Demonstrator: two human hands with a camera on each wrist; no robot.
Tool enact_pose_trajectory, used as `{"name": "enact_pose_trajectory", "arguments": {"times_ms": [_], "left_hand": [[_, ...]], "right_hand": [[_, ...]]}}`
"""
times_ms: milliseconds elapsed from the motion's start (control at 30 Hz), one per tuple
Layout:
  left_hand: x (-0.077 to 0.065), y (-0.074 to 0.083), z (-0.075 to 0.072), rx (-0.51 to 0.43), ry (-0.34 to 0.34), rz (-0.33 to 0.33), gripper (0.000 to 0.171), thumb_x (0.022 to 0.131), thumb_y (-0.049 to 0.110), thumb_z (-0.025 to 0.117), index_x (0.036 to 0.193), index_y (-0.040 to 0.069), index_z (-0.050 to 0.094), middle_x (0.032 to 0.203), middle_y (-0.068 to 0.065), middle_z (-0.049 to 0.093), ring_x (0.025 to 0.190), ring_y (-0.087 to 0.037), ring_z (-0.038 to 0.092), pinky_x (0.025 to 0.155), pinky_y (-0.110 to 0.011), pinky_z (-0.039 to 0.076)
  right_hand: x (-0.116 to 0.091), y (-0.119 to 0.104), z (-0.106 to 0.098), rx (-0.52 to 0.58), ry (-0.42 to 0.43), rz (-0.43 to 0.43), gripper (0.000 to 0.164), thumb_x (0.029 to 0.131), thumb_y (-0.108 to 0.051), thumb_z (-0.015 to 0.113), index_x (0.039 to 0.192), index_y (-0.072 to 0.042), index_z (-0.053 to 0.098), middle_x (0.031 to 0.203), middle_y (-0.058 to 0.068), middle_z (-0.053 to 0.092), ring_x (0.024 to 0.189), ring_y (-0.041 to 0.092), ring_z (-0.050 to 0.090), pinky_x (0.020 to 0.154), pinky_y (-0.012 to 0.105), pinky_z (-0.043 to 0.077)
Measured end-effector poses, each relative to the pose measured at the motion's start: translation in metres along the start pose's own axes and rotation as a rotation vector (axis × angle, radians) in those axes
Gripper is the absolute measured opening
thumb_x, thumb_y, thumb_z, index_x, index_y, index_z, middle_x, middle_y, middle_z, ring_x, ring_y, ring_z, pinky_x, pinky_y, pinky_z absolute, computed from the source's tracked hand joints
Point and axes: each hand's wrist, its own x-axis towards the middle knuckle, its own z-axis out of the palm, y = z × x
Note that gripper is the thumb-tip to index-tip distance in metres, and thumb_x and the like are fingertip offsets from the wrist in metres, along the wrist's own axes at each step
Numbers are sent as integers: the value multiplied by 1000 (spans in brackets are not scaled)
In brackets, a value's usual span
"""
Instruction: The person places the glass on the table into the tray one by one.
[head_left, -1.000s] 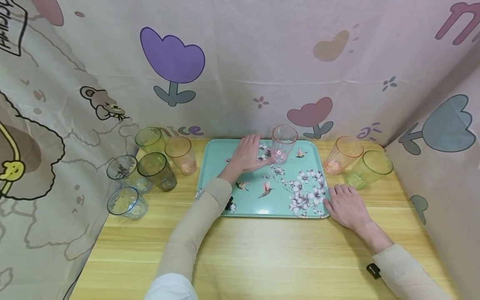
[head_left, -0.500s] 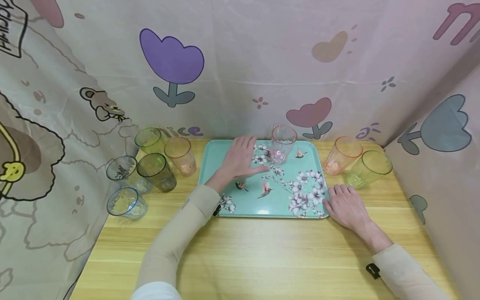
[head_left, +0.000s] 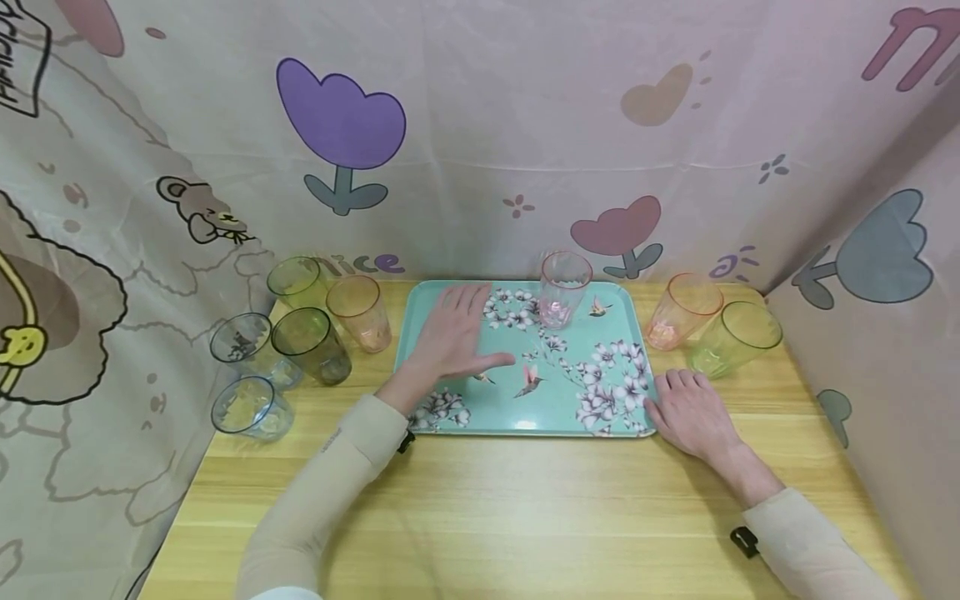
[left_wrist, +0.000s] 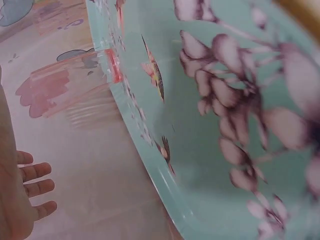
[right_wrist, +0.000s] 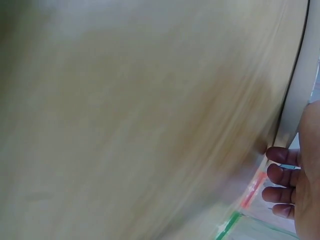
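Observation:
A pink glass stands on the back part of a turquoise tray printed with flowers and hummingbirds. My left hand is over the tray's left half, fingers straight and thumb spread, holding nothing. In the left wrist view those fingers show apart from the pink glass. My right hand rests on the table at the tray's front right corner, its fingers relaxed. Beyond it stand an orange glass and a green glass, close together.
On the left of the wooden table stand several tinted glasses, among them a yellow-green one, an orange one, a dark one and a blue-rimmed one. A printed curtain hangs behind and at both sides.
My left hand has moved away from the pink glass, leftward across the tray. The glass stays on the tray, and my right hand keeps its place.

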Motion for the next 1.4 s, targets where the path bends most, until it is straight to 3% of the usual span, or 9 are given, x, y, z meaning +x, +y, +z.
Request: {"name": "enact_pose_trajectory", "arguments": {"times_ms": [133, 267, 367, 500, 633, 933, 1400], "left_hand": [[-18, -8, -5, -28, 21, -3, 126, 83, 93, 49, 162, -2, 29, 160, -21, 47, 150, -39, 44, 128, -55, 33], [-37, -15, -9, -43, 53, -9, 134, 80, 103, 16, 161, -3, 32, 157, -22, 49, 147, -40, 46, 125, -56, 35], [-50, -19, -11, -42, 74, -16, 138, 77, 104, 7, 160, -3, 33, 155, -22, 51, 146, -42, 47, 123, -58, 37], [-67, -23, -16, -37, 53, -52, 140, 75, 105, 6, 161, -2, 31, 157, -24, 50, 147, -43, 46, 123, -60, 37], [-84, -27, -24, -34, 40, -136, 142, 73, 106, 3, 162, -2, 29, 160, -24, 46, 149, -43, 43, 124, -60, 35], [-121, -46, -39, 16, 188, -223, 140, 74, 106, 7, 155, -4, 42, 149, -27, 54, 137, -46, 52, 112, -62, 41], [-172, -67, -60, -1, 324, -398, 142, 74, 108, 18, 154, -7, 39, 149, -34, 50, 138, -51, 44, 114, -68, 33]], "right_hand": [[0, 1, 1, -3, -2, -1, 37, 100, -35, 59, 99, 2, 59, 92, 18, 63, 96, 40, 63, 86, 52, 46], [0, 1, 1, -8, -5, -1, 38, 101, -35, 59, 100, 3, 59, 93, 19, 63, 97, 40, 63, 86, 52, 46], [0, 0, 1, -5, -4, -2, 37, 101, -35, 59, 100, 2, 59, 93, 18, 63, 97, 40, 63, 86, 52, 46], [0, 0, 0, -3, 2, -4, 36, 100, -34, 60, 99, 2, 59, 93, 19, 63, 98, 40, 63, 86, 52, 46], [1, 1, -1, -6, 5, -7, 36, 100, -34, 59, 99, 2, 59, 93, 19, 63, 98, 40, 63, 86, 52, 47], [1, 1, 1, -16, 19, -17, 37, 99, -35, 60, 96, 1, 58, 90, 18, 61, 94, 39, 62, 83, 50, 46], [1, 1, 2, -17, 34, -16, 37, 99, -35, 61, 95, 1, 59, 88, 17, 61, 94, 39, 62, 82, 51, 46]]}}
